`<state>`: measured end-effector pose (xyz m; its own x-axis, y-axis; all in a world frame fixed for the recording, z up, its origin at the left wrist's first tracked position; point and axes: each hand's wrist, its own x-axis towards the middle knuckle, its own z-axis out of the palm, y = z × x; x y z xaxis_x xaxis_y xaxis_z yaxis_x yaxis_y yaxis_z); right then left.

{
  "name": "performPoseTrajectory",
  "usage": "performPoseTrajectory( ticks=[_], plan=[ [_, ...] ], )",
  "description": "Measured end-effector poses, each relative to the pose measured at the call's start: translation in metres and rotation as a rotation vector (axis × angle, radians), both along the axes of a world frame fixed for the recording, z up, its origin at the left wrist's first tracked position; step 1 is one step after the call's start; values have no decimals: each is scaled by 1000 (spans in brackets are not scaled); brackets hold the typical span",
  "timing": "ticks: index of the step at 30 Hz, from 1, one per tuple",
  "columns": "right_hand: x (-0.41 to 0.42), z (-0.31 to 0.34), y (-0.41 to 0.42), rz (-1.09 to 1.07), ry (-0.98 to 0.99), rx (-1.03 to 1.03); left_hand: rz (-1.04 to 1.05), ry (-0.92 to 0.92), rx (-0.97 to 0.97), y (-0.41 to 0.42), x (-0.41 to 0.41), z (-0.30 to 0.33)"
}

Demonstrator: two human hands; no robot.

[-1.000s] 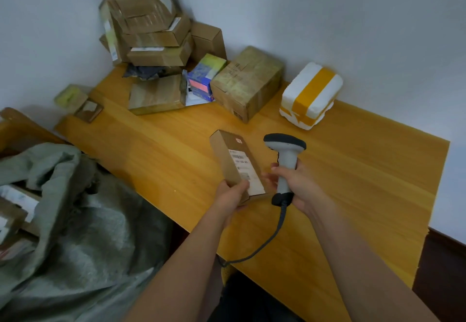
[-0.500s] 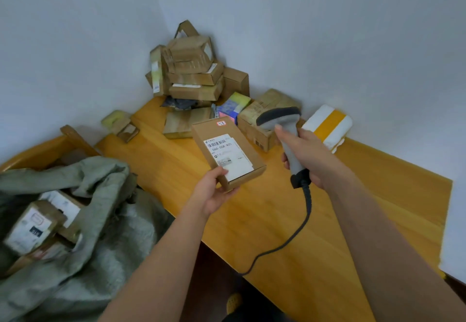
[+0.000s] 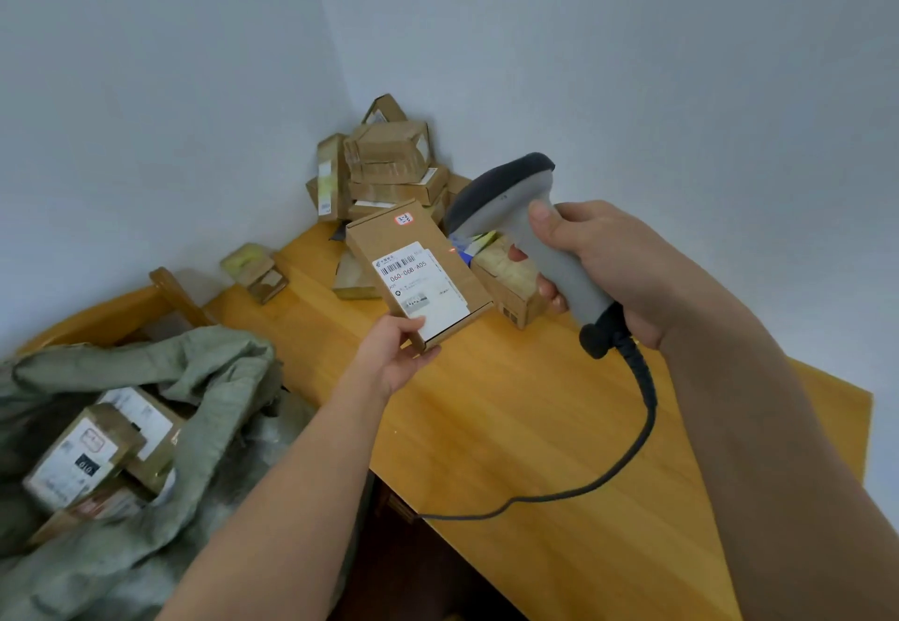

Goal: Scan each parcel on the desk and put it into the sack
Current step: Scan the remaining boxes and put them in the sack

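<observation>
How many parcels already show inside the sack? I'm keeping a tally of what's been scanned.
2 show in the sack: a labelled box at its left, and a second box behind it to the right. More may lie hidden beneath them or under the cloth folds.

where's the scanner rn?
Head view, right of centre: the scanner is held in the right hand above the desk, its head beside the upper right edge of the parcel that the left hand holds up.
</observation>
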<state>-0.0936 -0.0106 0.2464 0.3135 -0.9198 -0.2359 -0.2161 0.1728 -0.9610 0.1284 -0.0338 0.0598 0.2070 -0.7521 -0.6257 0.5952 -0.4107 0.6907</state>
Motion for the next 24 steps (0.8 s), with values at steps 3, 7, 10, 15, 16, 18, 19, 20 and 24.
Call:
performPoseTrajectory(
  ticks=[3,7,10,15,16,18,19,20,24],
  plan=[
    [-2,7,3,-4,22,-32,1,-5,16,-2,0,-1],
    [-8,12,7,18,34,-55,7,-4,40,-4,-4,-2],
    [-14,13,10,26,41,-62,10,0,48,-5,-8,-3],
    [-24,11,12,19,36,-50,26,-2,57,-1,-15,-5],
    [-27,11,12,22,35,-47,32,-5,63,-1,-15,-6],
    [-31,10,12,31,27,-44,43,-13,77,0,-16,-8],
    [-32,9,11,33,19,-41,48,-18,83,0,-17,-9],
    [-33,8,11,33,11,-35,52,-25,90,0,-17,-10],
    [-36,5,7,29,-30,-8,75,-40,122,0,-17,-14]
  ],
)
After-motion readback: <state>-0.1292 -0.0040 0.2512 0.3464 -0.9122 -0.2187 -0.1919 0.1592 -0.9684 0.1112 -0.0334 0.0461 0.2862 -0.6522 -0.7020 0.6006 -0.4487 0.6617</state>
